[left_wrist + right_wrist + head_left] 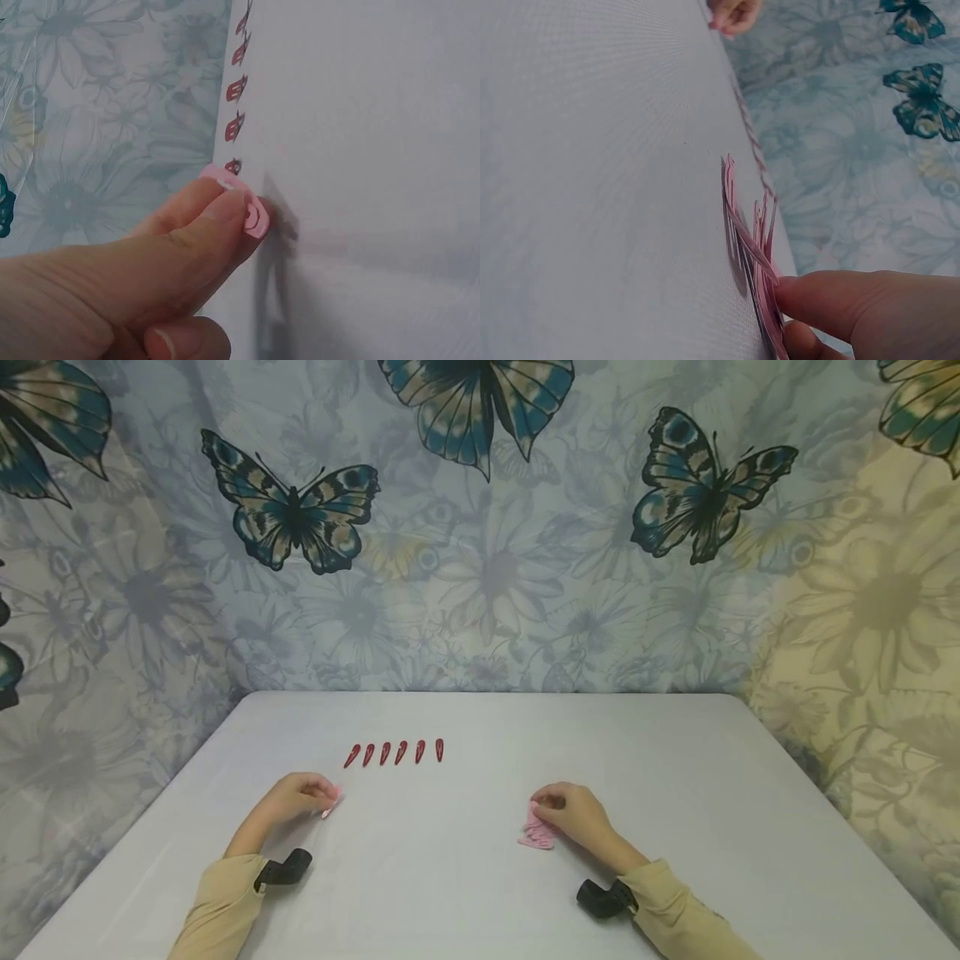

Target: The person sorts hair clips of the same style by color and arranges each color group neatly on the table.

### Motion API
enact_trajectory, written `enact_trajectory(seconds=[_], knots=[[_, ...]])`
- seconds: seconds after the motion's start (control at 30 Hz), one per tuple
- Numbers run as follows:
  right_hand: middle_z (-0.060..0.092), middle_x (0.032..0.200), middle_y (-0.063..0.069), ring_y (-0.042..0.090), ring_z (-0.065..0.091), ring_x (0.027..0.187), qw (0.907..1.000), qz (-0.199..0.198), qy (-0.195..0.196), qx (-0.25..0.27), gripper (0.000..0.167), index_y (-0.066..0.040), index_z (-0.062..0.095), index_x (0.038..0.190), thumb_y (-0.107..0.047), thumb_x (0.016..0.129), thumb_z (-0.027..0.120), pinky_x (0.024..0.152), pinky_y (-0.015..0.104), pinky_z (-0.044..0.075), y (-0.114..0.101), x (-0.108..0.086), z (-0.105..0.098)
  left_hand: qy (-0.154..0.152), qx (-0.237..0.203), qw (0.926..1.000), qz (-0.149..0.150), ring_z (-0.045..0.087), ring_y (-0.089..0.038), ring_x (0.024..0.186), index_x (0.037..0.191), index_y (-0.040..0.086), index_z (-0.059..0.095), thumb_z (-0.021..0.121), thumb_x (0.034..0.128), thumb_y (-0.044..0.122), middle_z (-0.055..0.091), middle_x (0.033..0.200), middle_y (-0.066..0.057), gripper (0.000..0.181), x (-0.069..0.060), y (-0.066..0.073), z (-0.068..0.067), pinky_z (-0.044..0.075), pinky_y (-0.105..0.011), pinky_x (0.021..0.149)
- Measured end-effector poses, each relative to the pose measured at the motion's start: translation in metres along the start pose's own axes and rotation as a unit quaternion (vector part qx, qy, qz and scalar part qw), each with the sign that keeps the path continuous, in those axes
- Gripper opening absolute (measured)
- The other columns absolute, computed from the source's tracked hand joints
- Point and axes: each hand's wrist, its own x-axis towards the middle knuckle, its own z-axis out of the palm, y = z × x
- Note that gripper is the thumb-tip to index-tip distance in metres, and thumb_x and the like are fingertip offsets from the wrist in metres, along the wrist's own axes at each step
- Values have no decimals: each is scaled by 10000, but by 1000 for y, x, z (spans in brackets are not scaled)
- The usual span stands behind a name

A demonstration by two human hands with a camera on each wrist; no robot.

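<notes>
In the head view my left hand (298,795) is over the left part of the table. Its thumb and fingertips pinch one pink snap hair clip (255,217), whose cut-out centre shows in the left wrist view. On the right, my right hand (576,814) is at a small pile of pink hair clips (538,837). Its thumb and index finger pinch pink hair clips at the near edge of the pile, as the right wrist view shows; how many is hidden. Several red snap hair clips (401,752) lie in a spaced row beyond the left hand.
The white table (450,893) ends at a wall with butterfly-printed cloth (495,577). A black wrist camera (288,867) sits on the left wrist, and another black camera (602,900) on the right one.
</notes>
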Motion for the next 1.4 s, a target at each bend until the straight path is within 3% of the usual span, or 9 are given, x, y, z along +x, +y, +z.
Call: enact_trajectory(seconds=[0.2, 0.43, 0.77, 1.2, 1.3, 1.4], knots=[[604, 735, -33, 95, 477, 733, 10000, -32, -20, -30, 71, -101, 756, 899, -125, 836, 734, 669, 226, 382, -1, 1, -1, 386, 298, 9988, -49, 582, -71, 755, 963, -58, 699, 731, 838, 85, 729, 872, -155, 193, 3, 6, 5, 459, -261, 672], [610, 745, -42, 84, 488, 741, 9999, -85, -73, -55, 82, -107, 756, 911, -142, 842, 728, 686, 234, 396, -1, 2, 1, 411, 734, 9956, 402, 524, -46, 756, 933, -30, 717, 733, 816, 46, 724, 873, -142, 140, 2, 9, 7, 430, -234, 671], [595, 742, -50, 68, 457, 713, 9997, -196, -123, -49, 91, -112, 751, 920, -147, 840, 727, 648, 211, 362, 2, 3, -1, 666, 605, 9955, 306, 474, -37, 746, 939, 12, 740, 731, 830, 53, 705, 880, -102, 117, 3, -3, 13, 417, -240, 681], [610, 760, -49, 64, 477, 731, 9998, -167, -95, -102, 87, -118, 755, 917, -147, 838, 733, 674, 221, 385, 4, 2, -1, 905, 665, 9936, 145, 638, -325, 985, 984, 18, 743, 774, 810, 123, 734, 975, -135, 206, 3, -9, 15, 485, -465, 875], [635, 771, -40, 65, 503, 748, 9999, -135, -67, -20, 79, -117, 754, 910, -135, 835, 737, 690, 230, 404, 4, 1, -1, 910, 724, 9931, 178, 613, -415, 1105, 984, 13, 751, 770, 814, 135, 741, 1015, -155, 211, 3, -11, 15, 444, -557, 962], [668, 785, -19, 56, 505, 736, 9998, -137, -31, 162, 73, -106, 752, 900, -111, 829, 739, 678, 221, 408, 4, 1, -1, 940, 880, 9911, 338, 606, -436, 1069, 962, 14, 756, 776, 804, 143, 745, 991, -156, 205, 4, -11, 15, 402, -584, 993]])
